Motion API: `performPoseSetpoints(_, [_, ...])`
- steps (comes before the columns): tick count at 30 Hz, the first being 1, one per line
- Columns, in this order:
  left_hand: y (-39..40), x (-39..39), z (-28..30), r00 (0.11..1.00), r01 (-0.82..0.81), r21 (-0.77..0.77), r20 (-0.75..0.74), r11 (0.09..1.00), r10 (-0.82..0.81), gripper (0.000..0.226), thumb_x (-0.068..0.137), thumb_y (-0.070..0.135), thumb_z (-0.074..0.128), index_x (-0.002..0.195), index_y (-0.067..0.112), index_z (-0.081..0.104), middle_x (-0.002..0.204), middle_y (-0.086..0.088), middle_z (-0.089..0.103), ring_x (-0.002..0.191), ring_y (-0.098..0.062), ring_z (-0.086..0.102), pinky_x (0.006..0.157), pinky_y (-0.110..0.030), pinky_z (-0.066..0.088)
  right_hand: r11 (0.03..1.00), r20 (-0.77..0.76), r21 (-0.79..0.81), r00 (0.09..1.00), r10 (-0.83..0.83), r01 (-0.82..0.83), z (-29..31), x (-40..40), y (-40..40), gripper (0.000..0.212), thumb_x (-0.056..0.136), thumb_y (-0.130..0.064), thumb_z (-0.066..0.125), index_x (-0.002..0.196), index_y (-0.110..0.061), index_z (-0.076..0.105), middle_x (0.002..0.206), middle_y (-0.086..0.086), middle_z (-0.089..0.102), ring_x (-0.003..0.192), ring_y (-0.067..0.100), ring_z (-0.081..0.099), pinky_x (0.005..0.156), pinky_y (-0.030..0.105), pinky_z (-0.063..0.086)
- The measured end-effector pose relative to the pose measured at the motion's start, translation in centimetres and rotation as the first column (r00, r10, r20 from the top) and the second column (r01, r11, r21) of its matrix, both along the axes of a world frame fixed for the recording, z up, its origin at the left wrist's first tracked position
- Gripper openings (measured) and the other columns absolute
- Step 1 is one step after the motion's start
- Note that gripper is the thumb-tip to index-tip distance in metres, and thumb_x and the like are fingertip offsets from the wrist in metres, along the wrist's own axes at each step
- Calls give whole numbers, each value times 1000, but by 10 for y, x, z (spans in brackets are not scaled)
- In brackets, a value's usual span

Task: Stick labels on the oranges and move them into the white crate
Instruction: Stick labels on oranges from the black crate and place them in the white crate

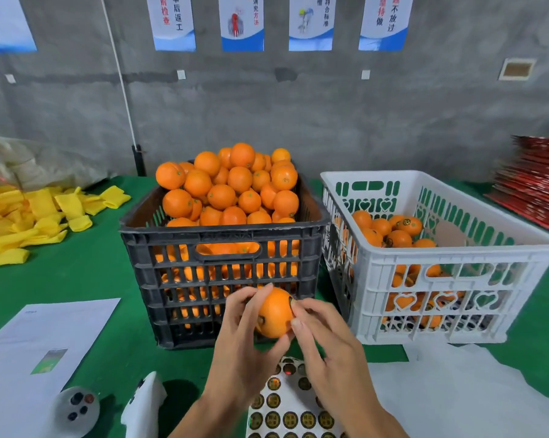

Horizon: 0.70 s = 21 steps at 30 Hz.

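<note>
My left hand (241, 346) grips one orange (274, 314) in front of the black crate (222, 279), which is heaped with oranges (229, 188). My right hand (327, 349) pinches the orange's upper right side, where a small dark round label shows at my fingertips. A sheet of round gold-and-black labels (286, 412) lies under my wrists at the table's near edge. The white crate (431, 257) stands to the right of the black one and holds several labelled oranges (393, 232).
Yellow foam sleeves (30, 216) are piled at the left on the green table (87, 273). A printed paper (42, 339) and a small round grey device (76, 409) lie near left. White sheeting (462, 390) lies near right, and stacked red cartons (538, 184) sit far right.
</note>
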<state>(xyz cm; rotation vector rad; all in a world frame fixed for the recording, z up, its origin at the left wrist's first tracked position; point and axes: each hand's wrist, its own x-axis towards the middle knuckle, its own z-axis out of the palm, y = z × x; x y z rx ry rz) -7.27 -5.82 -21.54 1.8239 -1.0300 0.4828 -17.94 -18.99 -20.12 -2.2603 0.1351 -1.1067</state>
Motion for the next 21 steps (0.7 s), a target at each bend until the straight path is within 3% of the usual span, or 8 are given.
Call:
performPoseSetpoints(3, [-20, 1, 44, 993, 34, -58, 114, 998, -28, 70, 87, 52, 75, 148, 39, 42, 142, 16, 31, 124, 7, 43, 86, -5, 48, 976, 54, -151, 987, -151, 157, 32, -1, 0, 70, 97, -70, 51, 149, -22, 53, 151, -13, 49, 136, 1, 48, 109, 14, 42])
performPoseSetpoints(5, [-43, 0, 77, 982, 96, -72, 171, 993, -83, 69, 89, 40, 79, 148, 36, 43, 146, 11, 32, 121, 1, 46, 90, -14, 52, 950, 164, -162, 956, -242, 268, 61, 3, -10, 77, 95, -66, 54, 151, -14, 49, 153, -3, 50, 140, 10, 46, 115, 16, 34])
performPoseSetpoints(8, [-84, -5, 129, 953, 220, -50, 226, 974, -204, 74, 86, 1, 74, 150, 24, 46, 150, 2, 36, 132, -8, 46, 103, -32, 53, 881, 354, -185, 866, -354, 436, 106, 12, -40, 59, 101, -41, 60, 147, -5, 53, 153, 6, 52, 145, 25, 44, 122, 33, 33])
performPoseSetpoints(11, [-113, -5, 171, 912, 308, 79, 260, 948, -318, 68, 85, -1, 70, 149, 12, 49, 150, -4, 41, 137, -16, 48, 111, -33, 46, 830, 427, -201, 809, -403, 520, 136, 20, -78, 35, 103, -15, 60, 135, -2, 64, 146, 11, 58, 142, 32, 49, 118, 47, 38])
performPoseSetpoints(14, [-112, 23, 186, 883, 108, 217, 427, 970, -194, 44, 91, 20, 71, 134, 16, 63, 135, -2, 57, 121, -22, 58, 99, -37, 50, 809, 354, -256, 830, -430, 528, 139, 29, -101, 31, 100, -14, 61, 127, -1, 70, 137, 12, 66, 135, 34, 56, 115, 47, 40])
performPoseSetpoints(16, [-98, 56, 191, 918, -94, 285, 396, 954, -28, 30, 96, 34, 66, 121, 20, 69, 122, 0, 66, 113, -24, 62, 90, -41, 51, 811, 337, -311, 855, -394, 496, 129, 35, -104, 26, 101, -14, 63, 122, -3, 73, 131, 10, 69, 129, 32, 60, 112, 47, 43])
performPoseSetpoints(18, [-80, 96, 194, 968, -234, 462, 194, 855, 160, 30, 98, 43, 63, 117, 21, 69, 120, -4, 68, 113, -27, 63, 86, -42, 54, 830, 312, -353, 891, -330, 431, 113, 42, -96, 27, 100, -19, 61, 119, -6, 75, 127, 7, 71, 124, 28, 62, 108, 50, 47])
performPoseSetpoints(21, [-45, 154, 193, 891, -253, 811, -16, 527, 453, 44, 93, 51, 63, 121, 16, 63, 127, -10, 66, 116, -31, 63, 94, -42, 54, 894, 213, -339, 950, -230, 293, 90, 54, -73, 33, 98, -26, 61, 124, -10, 73, 132, 2, 69, 127, 23, 61, 108, 53, 48])
